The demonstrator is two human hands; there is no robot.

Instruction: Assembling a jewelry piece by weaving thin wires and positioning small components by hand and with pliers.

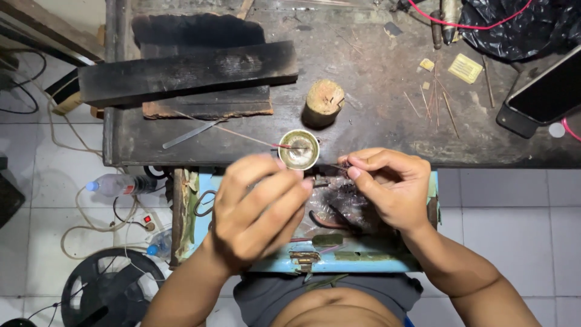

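Left hand point(257, 209): nearest the lens, fingers curled shut, fingertips bunched toward the right hand; what it pinches is hidden behind the knuckles, so its hold cannot be told.
Right hand point(387, 188): closed in a fine pinch, thumb and forefinger meeting on a thin wire piece point(338, 166) that juts toward the left hand.
Thin wire piece: held just above the open drawer, between the two hands and beside the rim of the metal bowl; too small to make out its shape.
Handling, as judged: very light, slender, likely to bend or slip free; best taken at its end with fingertips only, little pressure.
Small metal bowl point(299, 148): round, shiny, at the near edge of the workbench, just beyond both sets of fingertips, apart from them.
Thin stick point(248, 137): lies across the bench with its red tip resting in the bowl.
Wooden stump point(323, 100): short cylinder, upright, just behind the bowl.
Charred wooden block point(187, 71): long, black, left rear of the bench.
Workbench point(375, 133): dark, scorched top.
Light-blue drawer point(339, 263): pulled out under the hands, cluttered with small parts.
Phone point(544, 94): right edge, screen dark.
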